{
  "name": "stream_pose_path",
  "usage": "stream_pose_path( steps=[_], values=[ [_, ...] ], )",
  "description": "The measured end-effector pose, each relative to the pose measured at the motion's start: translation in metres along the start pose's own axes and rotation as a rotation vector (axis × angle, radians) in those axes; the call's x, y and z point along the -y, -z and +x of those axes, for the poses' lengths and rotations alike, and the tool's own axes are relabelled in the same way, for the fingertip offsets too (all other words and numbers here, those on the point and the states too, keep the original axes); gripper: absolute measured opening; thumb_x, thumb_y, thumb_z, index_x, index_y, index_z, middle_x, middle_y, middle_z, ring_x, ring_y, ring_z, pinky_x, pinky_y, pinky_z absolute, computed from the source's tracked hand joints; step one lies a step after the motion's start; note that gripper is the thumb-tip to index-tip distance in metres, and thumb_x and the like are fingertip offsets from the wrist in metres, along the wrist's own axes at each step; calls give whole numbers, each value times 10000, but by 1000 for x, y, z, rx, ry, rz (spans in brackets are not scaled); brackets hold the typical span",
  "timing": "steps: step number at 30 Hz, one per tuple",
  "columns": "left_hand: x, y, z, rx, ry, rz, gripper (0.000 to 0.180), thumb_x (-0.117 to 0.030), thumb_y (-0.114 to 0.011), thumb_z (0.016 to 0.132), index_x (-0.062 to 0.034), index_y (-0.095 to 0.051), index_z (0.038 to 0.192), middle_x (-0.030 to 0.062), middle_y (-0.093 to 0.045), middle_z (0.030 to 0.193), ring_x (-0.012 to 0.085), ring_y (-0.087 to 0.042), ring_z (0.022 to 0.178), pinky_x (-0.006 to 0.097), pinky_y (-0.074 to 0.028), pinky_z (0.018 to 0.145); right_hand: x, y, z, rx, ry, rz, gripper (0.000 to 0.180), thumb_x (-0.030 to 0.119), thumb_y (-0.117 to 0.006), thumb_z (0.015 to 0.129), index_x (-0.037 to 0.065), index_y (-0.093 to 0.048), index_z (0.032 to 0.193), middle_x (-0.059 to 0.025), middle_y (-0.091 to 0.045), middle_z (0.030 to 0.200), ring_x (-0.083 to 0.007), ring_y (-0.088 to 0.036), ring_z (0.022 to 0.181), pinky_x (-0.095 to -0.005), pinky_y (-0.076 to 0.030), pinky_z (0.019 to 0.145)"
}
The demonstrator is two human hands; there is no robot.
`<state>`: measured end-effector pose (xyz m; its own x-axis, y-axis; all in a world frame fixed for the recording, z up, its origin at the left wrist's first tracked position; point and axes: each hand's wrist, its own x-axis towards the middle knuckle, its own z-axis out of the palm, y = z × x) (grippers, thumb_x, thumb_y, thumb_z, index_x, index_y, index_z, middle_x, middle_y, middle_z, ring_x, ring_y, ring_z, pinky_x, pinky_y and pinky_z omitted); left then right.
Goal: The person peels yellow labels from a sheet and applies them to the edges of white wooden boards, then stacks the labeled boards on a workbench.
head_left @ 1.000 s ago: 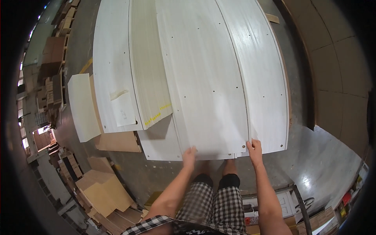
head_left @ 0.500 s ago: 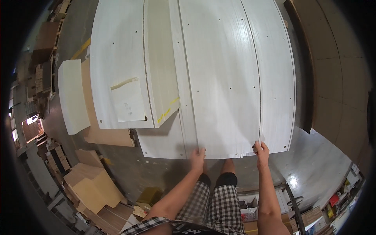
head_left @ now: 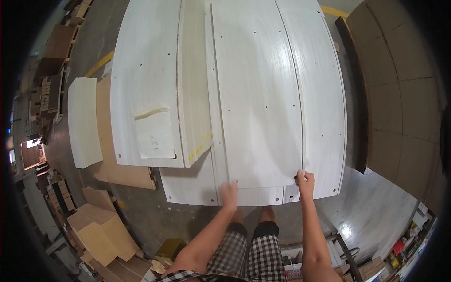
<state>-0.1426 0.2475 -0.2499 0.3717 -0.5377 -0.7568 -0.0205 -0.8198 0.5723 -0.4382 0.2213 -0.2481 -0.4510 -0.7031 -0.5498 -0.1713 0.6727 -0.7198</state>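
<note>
- Right hand [head_left: 305,181]: fingers curled over near corner of top white panel [head_left: 256,98], gripping its edge at about 5 o'clock of the sheet.
- Left hand [head_left: 229,193]: fingers flat and spread, palm pressed on near edge of same panel, about 7 o'clock; not closed round anything.
- Top white panel: long, pale, drilled with small holes, lying on a stack of white boards [head_left: 324,108], near end just in front of checked shorts [head_left: 249,254].
- Step judged: squaring or lifting near end of top sheet. Next move likely calls for even pull from both hands, sheet kept level so far end does not drag.
- At 9 o'clock: second white board [head_left: 145,89] with paper sheet [head_left: 154,134] taped on, narrow cream strip [head_left: 195,84] overlapping.
- Further at 9: brown sheet [head_left: 117,164] on floor, small white slab [head_left: 83,122] beside it.
- At 3 o'clock: dark board on edge [head_left: 352,94], brown wall panels [head_left: 404,94] close; little room that side.
- At 7 o'clock: cardboard boxes [head_left: 98,230] on concrete floor [head_left: 155,216].
</note>
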Motion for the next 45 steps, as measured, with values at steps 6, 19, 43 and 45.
stream_pose_path(
  steps=[6, 19, 43, 45],
  values=[
    [-54, -7, 25, -172, -163, -100, 311, -236, -588, 873, 10, -505, 702, 48, -489, 695, 116, -438, 640, 294, -398, 603, 43, -32, 29, 29, -23, -66, 355, 332, -596, 865, -15, -644, 807, -116, -438, 866, -228, -468, 799, -342, -415, 704],
    [-88, -22, 46, -239, -95, -756, 343, -298, -597, 904, 2, -509, 1043, 43, -535, 975, 132, -514, 934, 303, -428, 884, 83, -75, 61, 28, 48, -58, 422, 337, -620, 858, -51, -544, 711, -100, -411, 872, -189, -475, 686, -326, -436, 584],
    [-98, -22, 89, -75, -59, -722, 307, -292, -556, 925, 13, -521, 939, 99, -591, 1010, 168, -573, 968, 381, -426, 992, 121, -86, 78, 115, 22, 72, 432, 285, -600, 879, -52, -520, 619, -66, -437, 595, -134, -421, 497, -313, -381, 492],
    [-97, -26, 94, -182, -45, -689, 305, -291, -565, 919, 8, -505, 899, 105, -581, 995, 180, -579, 935, 404, -452, 963, 120, -86, 80, 113, 26, 53, 445, 281, -599, 881, -50, -491, 605, -64, -436, 598, -131, -421, 505, -315, -383, 489]
  ],
)
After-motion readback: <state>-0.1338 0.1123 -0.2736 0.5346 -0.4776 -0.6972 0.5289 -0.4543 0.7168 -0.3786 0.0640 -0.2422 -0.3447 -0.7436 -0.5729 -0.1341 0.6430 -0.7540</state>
